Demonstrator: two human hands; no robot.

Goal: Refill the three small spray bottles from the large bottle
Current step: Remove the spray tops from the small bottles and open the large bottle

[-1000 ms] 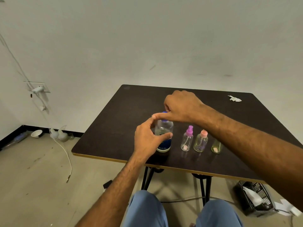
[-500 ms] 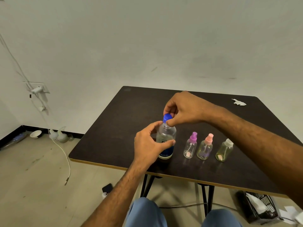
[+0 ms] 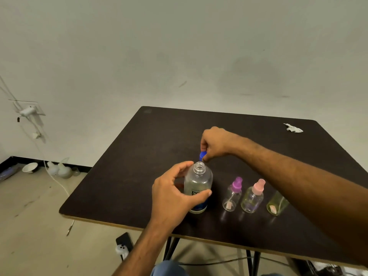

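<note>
Off comes the blue cap (image 3: pixel 203 155), pinched in our right hand (image 3: pixel 217 144) at one o'clock of the upright large bottle (image 3: pixel 198 186), which our left hand (image 3: pixel 175 198) grips; spray bottles (image 3: pixel 232 195) wait at three

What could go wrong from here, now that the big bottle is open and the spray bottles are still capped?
1. The large bottle stands uncapped, steadied only by the left hand; a knock could spill it.
2. The right forearm crosses above the green spray bottle, beside the pink-topped one and the purple-topped one; pulling back low could topple them.
3. The blue cap, pinched by the right hand, might roll off the table if dropped.
</note>
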